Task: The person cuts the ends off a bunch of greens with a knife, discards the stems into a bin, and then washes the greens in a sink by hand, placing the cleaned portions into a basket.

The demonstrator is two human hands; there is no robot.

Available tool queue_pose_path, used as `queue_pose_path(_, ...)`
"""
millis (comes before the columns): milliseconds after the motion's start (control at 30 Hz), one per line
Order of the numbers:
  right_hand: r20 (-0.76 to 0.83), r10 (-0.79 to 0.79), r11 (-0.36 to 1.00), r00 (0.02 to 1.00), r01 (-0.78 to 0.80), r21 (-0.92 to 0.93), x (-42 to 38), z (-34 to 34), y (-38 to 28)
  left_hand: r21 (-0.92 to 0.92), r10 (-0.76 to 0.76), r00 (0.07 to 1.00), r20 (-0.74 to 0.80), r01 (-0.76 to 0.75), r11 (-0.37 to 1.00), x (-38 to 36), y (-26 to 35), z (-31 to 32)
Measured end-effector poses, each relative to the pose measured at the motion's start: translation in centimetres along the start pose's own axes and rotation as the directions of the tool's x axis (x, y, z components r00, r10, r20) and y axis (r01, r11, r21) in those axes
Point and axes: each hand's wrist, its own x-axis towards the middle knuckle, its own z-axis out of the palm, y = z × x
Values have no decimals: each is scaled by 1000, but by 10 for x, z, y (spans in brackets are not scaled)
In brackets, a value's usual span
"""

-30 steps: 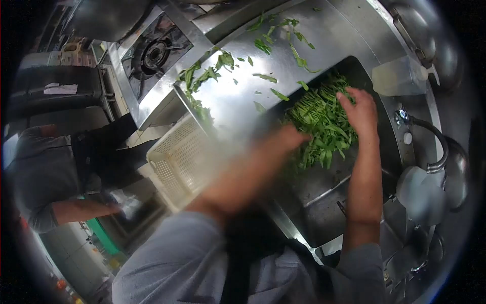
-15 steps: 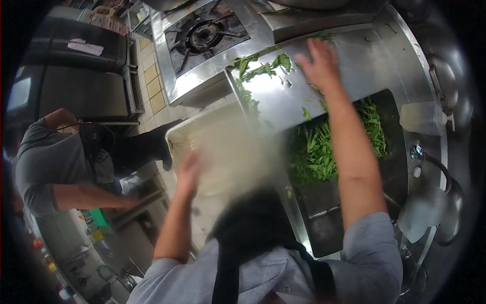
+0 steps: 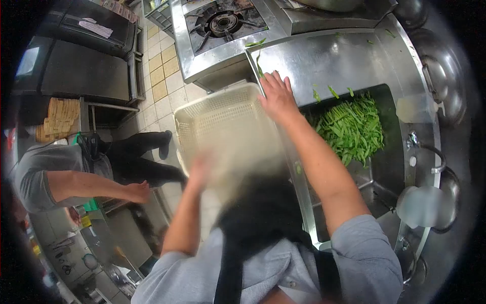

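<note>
A cream perforated plastic basket (image 3: 205, 115) sits against the front of the metal counter; a blur in the picture covers its middle. At the basket's left rim, my left hand (image 3: 199, 172) grips the side, though its fingers are smeared. My right hand (image 3: 279, 99) lies open at the counter's edge, fingers stretched out beside a few strips of leafy greens (image 3: 259, 65). To its right, a heap of cut leafy greens (image 3: 352, 126) fills part of the dark sink (image 3: 349, 187). Several loose leaf pieces (image 3: 332, 91) rest along the sink's back rim.
Behind the counter (image 3: 324, 55) stands a gas burner (image 3: 225, 23). A faucet (image 3: 433, 157) and a plastic jug (image 3: 416, 109) line the sink's right side. On the left, a co-worker (image 3: 76, 177) stands with an arm reaching toward a work surface.
My right hand has swept left and toward me across the counter to its edge. Most leaves there have gone from the metal. My left hand stays at the basket's rim.
</note>
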Motion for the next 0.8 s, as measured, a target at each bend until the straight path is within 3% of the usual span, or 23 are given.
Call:
queue_pose_path(33,-37,12,1000,999,-11,8,-21,3,-3,-4,3,1000,6,-3,1000,4,-11,-6)
queue_pose_path(100,-63,19,1000,998,-18,12,-69,10,-5,336,224,961,-161,-160,928,8,-27,-22)
queue_pose_path(167,-88,29,1000,996,-28,11,-118,5,-11,312,232,919,-319,-129,941,12,-31,-38)
queue_pose_path(200,-119,88,986,989,-70,149,-148,1,-17,325,171,914,-368,-46,944,11,-29,-47)
queue_pose_path(233,-143,155,952,977,-110,285,-177,-3,-23,230,183,880,-439,-86,969,17,-42,-57)
queue_pose_path(300,-191,190,955,963,-136,264,-228,-15,-32,496,268,810,-521,32,868,20,-47,-72)
queue_pose_path(367,-241,220,957,945,-161,243,-277,-22,-33,630,324,732,-599,181,755,22,-52,-80)
queue_pose_path(433,-207,506,845,837,-433,314,-326,-15,-27,692,373,738,-563,173,701,27,-61,-89)
queue_pose_path(533,-195,642,758,741,-576,306,-378,-28,-28,431,106,743,-661,260,864,60,-112,-113)
queue_pose_path(567,-97,733,663,674,-675,323,-392,-34,-28,437,108,757,-644,249,864,68,-122,-121)
queue_pose_path(600,3,805,560,594,-761,326,-406,-42,-26,313,3,853,-521,188,931,72,-130,-127)
queue_pose_path(633,-9,810,558,586,-766,319,-425,-42,-17,169,-82,925,-370,154,974,75,-134,-131)
queue_pose_path(700,-128,815,563,565,-721,403,-459,-30,6,129,-122,929,-350,177,976,76,-129,-131)
queue_pose_path(767,-139,848,527,511,-785,326,-448,-57,3,91,-171,921,-351,215,972,69,-128,-136)
queue_pose_path(800,-241,811,585,533,-733,348,-441,-62,9,136,-90,914,-395,155,978,69,-126,-135)
